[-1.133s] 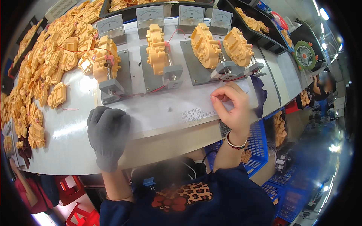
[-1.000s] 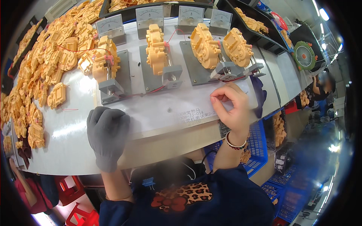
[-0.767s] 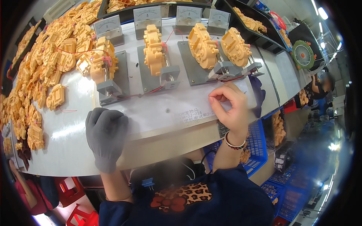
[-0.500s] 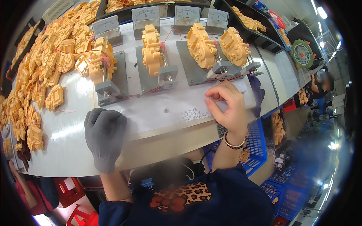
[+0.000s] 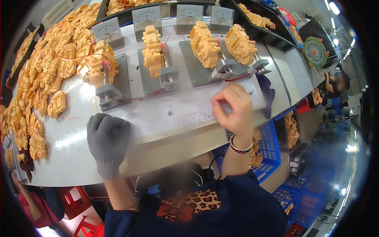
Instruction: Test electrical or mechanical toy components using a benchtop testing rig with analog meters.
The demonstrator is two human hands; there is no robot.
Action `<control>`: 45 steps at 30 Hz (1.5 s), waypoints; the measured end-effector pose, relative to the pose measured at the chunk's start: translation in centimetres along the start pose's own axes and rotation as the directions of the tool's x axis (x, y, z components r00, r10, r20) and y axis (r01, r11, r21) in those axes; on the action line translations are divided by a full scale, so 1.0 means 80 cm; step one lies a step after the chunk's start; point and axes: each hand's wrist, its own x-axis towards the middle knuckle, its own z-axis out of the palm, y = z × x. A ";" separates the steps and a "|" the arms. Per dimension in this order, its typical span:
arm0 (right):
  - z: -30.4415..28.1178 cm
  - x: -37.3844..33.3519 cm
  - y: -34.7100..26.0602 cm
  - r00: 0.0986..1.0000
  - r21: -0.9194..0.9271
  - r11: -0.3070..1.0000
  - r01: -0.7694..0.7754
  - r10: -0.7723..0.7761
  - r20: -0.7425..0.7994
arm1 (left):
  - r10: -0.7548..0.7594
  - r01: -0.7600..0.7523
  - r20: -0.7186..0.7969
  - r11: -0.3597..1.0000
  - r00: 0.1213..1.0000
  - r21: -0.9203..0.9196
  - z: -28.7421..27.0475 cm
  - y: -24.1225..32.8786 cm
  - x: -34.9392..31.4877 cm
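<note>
My left hand (image 5: 107, 140), in a grey glove, rests on the near part of the table with its fingers curled into a fist; nothing shows in it. My right hand (image 5: 237, 108) is bare with a bead bracelet at the wrist. Its fingers are curled in, the thumb close to the index finger, with nothing visible between them. It lies just in front of the two right-hand yellow plastic gearbox housings (image 5: 206, 45), (image 5: 240, 45), which sit clamped on a grey test stand (image 5: 193, 71). Two more housings, the leftmost (image 5: 102, 69) and its neighbour (image 5: 153, 51), sit on similar stands.
Analog meters (image 5: 147, 19) stand behind the stands, with red wires near them. A large heap of yellow housings (image 5: 63, 59) covers the left of the table. Black trays (image 5: 272, 35), a green fan (image 5: 316, 52) and a dark purple glove (image 5: 267, 94) lie to the right. Blue crates (image 5: 270, 154) stand below.
The view has shifted slightly, so the stands sit a little further left. My right thumb and index finger have drawn closer together. My left hand keeps its fist.
</note>
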 end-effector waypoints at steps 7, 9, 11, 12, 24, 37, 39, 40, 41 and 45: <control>-0.035 -0.020 0.038 0.907 -0.192 0.965 -0.180 0.087 -0.411 | 0.186 -0.179 -0.082 0.981 0.979 0.081 0.012 0.058 0.001; -0.034 -0.029 0.053 0.878 -0.079 0.943 -0.323 0.267 -0.398 | 0.190 -0.190 -0.016 0.981 0.982 0.035 0.032 0.075 0.005; -0.030 -0.038 0.066 0.891 -0.115 0.949 -0.294 0.229 -0.393 | 0.178 -0.182 0.061 0.980 0.982 0.080 0.052 0.084 0.008; -0.029 -0.043 0.070 0.895 -0.138 0.948 -0.287 0.214 -0.391 | 0.197 -0.199 0.035 0.978 0.980 0.061 0.058 0.084 0.009; -0.037 -0.042 0.021 0.817 -0.106 0.981 -0.161 0.073 -0.572 | 0.248 -0.250 -0.056 0.968 0.967 -0.034 0.014 0.069 0.002; 0.050 0.032 -0.087 0.997 0.513 0.856 0.057 -0.019 -0.078 | 0.041 -0.041 -0.080 0.999 0.996 0.002 0.004 0.003 -0.003; 0.057 0.035 -0.088 0.999 0.552 0.834 0.003 0.021 -0.037 | 0.008 -0.008 -0.055 1.000 0.998 0.003 0.002 0.002 -0.002; 0.059 0.034 -0.088 0.998 0.527 0.848 -0.060 0.065 0.009 | 0.032 -0.032 -0.065 0.999 0.997 0.007 0.003 0.002 -0.002; 0.061 0.034 -0.088 0.991 0.501 0.855 -0.131 0.116 0.060 | 0.016 -0.018 -0.078 1.000 0.997 -0.025 0.003 0.002 -0.003; 0.063 0.031 -0.085 0.992 0.484 0.866 -0.127 0.106 0.071 | -0.046 0.042 -0.069 0.997 0.997 -0.069 0.005 0.000 -0.007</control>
